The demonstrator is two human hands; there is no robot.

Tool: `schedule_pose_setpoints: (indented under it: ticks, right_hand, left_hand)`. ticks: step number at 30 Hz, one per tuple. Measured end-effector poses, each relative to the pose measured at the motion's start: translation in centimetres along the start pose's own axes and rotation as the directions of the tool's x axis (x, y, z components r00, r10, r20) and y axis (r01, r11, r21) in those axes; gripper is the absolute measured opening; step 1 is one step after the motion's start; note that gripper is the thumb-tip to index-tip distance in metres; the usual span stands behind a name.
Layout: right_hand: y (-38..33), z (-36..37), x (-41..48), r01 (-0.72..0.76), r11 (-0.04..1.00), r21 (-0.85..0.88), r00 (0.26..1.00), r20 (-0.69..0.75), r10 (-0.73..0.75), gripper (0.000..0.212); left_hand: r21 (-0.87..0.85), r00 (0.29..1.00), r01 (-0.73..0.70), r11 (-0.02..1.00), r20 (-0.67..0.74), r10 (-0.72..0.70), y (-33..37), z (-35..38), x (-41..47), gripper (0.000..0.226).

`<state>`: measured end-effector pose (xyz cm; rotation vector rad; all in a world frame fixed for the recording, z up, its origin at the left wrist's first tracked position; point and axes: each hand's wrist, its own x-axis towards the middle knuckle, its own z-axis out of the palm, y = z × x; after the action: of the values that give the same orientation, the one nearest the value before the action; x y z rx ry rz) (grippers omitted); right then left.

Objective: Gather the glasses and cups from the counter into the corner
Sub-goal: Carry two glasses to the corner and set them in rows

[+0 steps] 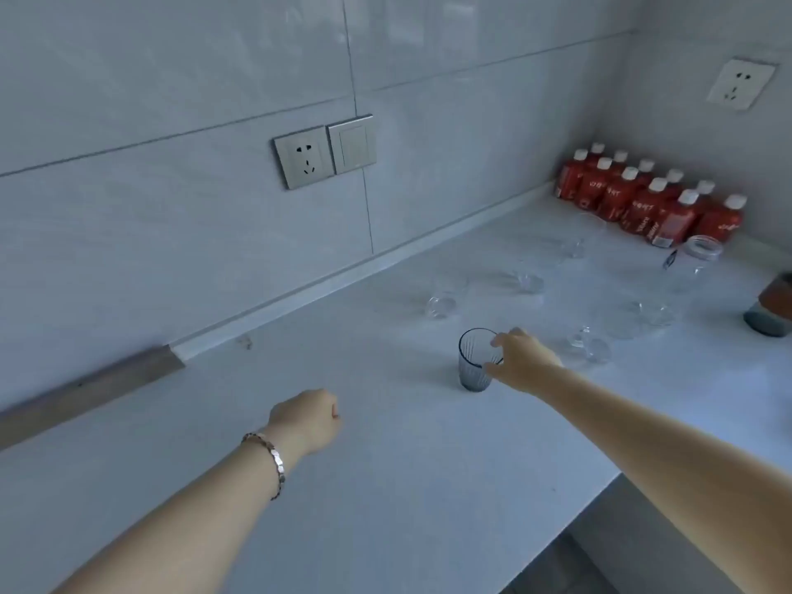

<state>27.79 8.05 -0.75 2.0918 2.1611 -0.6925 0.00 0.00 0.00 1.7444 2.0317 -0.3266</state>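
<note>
Scene: A kitchen table (385, 486) is being cleared of glassware by a person working bare-handed.
Right grip: The right grip (525, 358) is being closed round the rim of a blue ribbed glass (473, 368), with the thumb on the near side and the fingers on the far side.
Left grip: The left grip (308, 420) is being held curled into a fist with nothing in it, low over the table and well to the left of the glass.
Blue glass: It is being held upright, touching the right grip's fingertips on their left side. Whether it is being lifted off the table cannot be told.
Progress: Little is judged done. Several clear glasses (529, 282) are being left scattered beyond and to the right of the right grip, well apart from one another.
Corner: Far beyond the right grip, the corner is being occupied by red bottles (643, 199), with a clear jar (700, 250) just in front of them.
Remaining: The blue glass and the scattered clear ones are all judged to be awaiting the move.
</note>
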Motion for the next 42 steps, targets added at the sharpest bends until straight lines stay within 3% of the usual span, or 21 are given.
schedule_pose_setpoints:
  ticks: [2,5,10,14,20,23,26,31,37,42]
  right_hand:
    - [0.8,-0.1,1.8,-0.005,1.0,0.011,1.0,-0.025,0.005,0.074]
    - [0.8,0.7,3.7,0.068,0.997,0.025,0.992,0.105,-0.07,0.101]
    - [2.3,1.5,5.8,0.139,0.98,0.14,0.981,0.112,-0.156,0.086]
    - [4.1,-0.3,8.2,0.07,0.958,0.28,0.987,0.119,-0.107,0.088]
    - [5.8,-3.3,12.1,0.091,0.975,0.203,0.994,0.049,-0.102,0.089]
    - [6.5,-3.8,13.5,0.062,0.977,0.203,0.997,0.031,-0.07,0.089]
    - [6.8,-3.9,14.3,0.049,0.977,0.208,0.998,0.034,-0.058,0.09]
    - [5.6,-3.8,13.8,0.1,0.984,0.149,0.99,0.082,-0.113,0.09]
    - [0.6,-3.1,10.8,0.256,0.963,0.088,0.952,0.151,-0.267,0.09]
    - [-7.4,-0.8,7.2,0.449,0.893,0.047,0.865,0.229,-0.447,0.09]
  left_hand:
    - [-0.042,0.999,0.024,0.999,0.023,-0.023,1.6,0.3,2.1,0.024]
    - [-0.072,0.997,0.046,0.996,0.057,-0.042,4.1,0.5,4.4,0.025]
    - [-0.163,0.996,0.09,0.983,0.04,-0.084,7.0,0.4,7.1,0.035]
    - [-0.244,0.998,0.028,0.969,-0.054,-0.042,10.2,-0.5,12.2,0.046]
    - [-0.307,0.966,-0.16,0.938,-0.244,0.085,17.1,-3.8,22.6,0.096]
    - [-0.253,0.975,-0.198,0.947,-0.151,0.164,19.1,-4.2,25.9,0.107]
    - [-0.27,0.979,-0.203,0.941,-0.087,0.186,19.4,-3.8,27.0,0.099]
    - [-0.327,0.973,-0.158,0.932,-0.21,0.091,16.7,-2.5,23.0,0.092]
    - [-0.533,0.955,-0.011,0.846,-0.257,-0.15,7.5,-0.4,11.8,0.092]
    - [-0.598,0.857,0.214,0.773,-0.265,-0.443,-2.2,1.7,2.8,0.085]
